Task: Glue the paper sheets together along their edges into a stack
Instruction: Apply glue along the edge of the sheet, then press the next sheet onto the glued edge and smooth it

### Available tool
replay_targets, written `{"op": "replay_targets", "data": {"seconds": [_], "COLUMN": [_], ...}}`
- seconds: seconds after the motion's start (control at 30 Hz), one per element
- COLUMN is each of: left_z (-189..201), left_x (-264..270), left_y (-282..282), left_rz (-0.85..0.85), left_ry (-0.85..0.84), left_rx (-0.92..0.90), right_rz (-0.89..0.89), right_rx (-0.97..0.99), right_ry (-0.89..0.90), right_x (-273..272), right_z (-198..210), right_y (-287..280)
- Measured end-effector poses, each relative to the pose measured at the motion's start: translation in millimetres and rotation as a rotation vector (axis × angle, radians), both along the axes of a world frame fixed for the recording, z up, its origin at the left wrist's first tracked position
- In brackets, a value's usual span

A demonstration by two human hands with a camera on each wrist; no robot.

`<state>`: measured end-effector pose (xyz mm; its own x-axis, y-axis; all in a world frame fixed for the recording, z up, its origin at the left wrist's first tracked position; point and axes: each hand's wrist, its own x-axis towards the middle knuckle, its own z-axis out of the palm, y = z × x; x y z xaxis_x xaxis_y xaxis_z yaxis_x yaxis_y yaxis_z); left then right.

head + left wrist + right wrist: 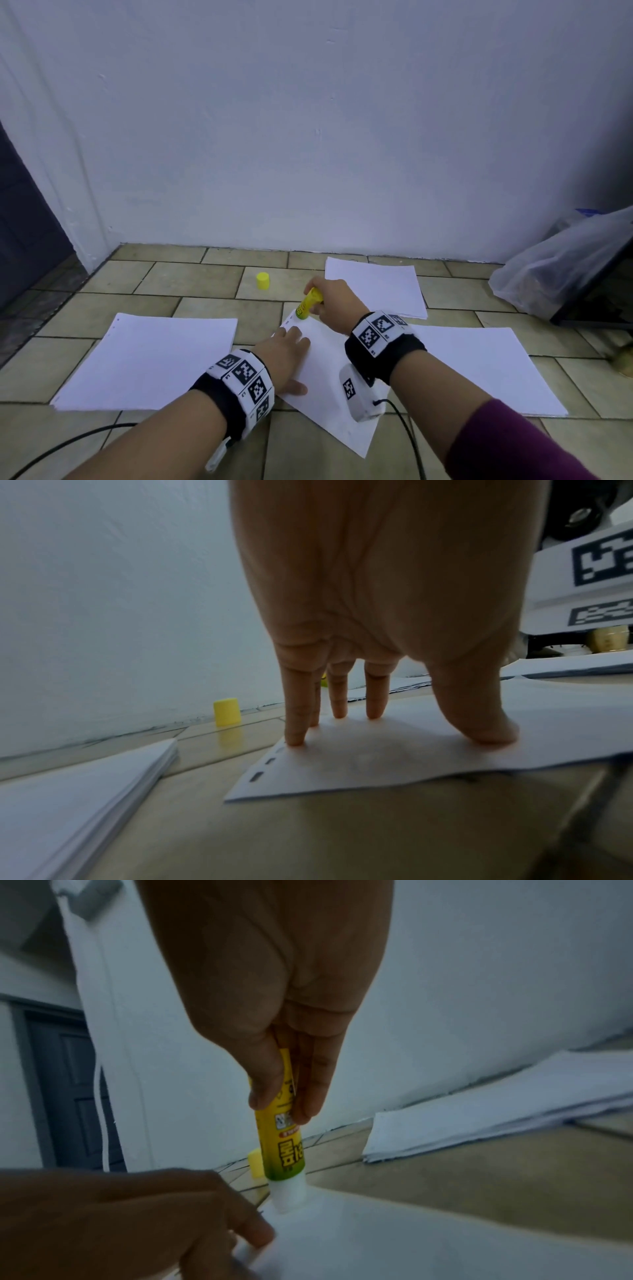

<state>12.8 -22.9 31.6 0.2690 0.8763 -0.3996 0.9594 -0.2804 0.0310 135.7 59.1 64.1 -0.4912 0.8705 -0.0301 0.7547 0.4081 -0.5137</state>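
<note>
Step in hand: glue is being laid along the far edge of a single sheet (329,387) on the floor (191,277). The sheet is pressed flat by the left hand (286,356), fingers (296,718) straight. The glue stick (308,304) is gripped by the right hand (334,305), tip touching the sheet.

Next move, as judged: a steady stroke along the edge.

Count: paper piles, three (147,359) (375,286) (486,370); cap (262,281), one; bag (561,263), one.
</note>
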Motion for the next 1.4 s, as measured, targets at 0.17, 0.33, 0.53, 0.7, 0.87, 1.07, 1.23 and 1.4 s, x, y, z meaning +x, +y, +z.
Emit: {"op": "replay_targets", "data": {"seconds": [0.17, 0.33, 0.53, 0.7, 0.87, 1.07, 1.23, 1.4], "left_z": [3, 6, 8, 11, 8, 4, 1, -2], "left_x": [-1, 1, 4, -11, -22, -32, -36, -42], "left_y": [1, 5, 9, 11, 5, -3, -1, 4], "left_rz": [-0.006, -0.022, -0.039, -0.065, -0.002, 0.080, 0.116, 0.136], "left_ry": [-0.012, 0.023, 0.095, 0.061, -0.090, -0.127, -0.166, -0.182], "left_rx": [0.013, 0.036, 0.013, -0.012, -0.012, -0.001, 0.022, 0.040], "right_rz": [0.079, 0.122, 0.112, 0.021, -0.338, -0.307, -0.371, -0.321], "right_rx": [0.012, -0.002, -0.034, -0.056, -0.450, -0.799, -0.471, -0.139], "right_ry": [-0.162, -0.305, -0.380, -0.237, 0.952, 1.137, 0.689, 0.281], "right_x": [31, 77, 115, 136, 123, 74, 19, -21], "right_z": [14, 28, 30, 37, 47, 18, -14, -19], "right_y": [-9, -27, -32, -23, -21, -13, 11, 33]}}
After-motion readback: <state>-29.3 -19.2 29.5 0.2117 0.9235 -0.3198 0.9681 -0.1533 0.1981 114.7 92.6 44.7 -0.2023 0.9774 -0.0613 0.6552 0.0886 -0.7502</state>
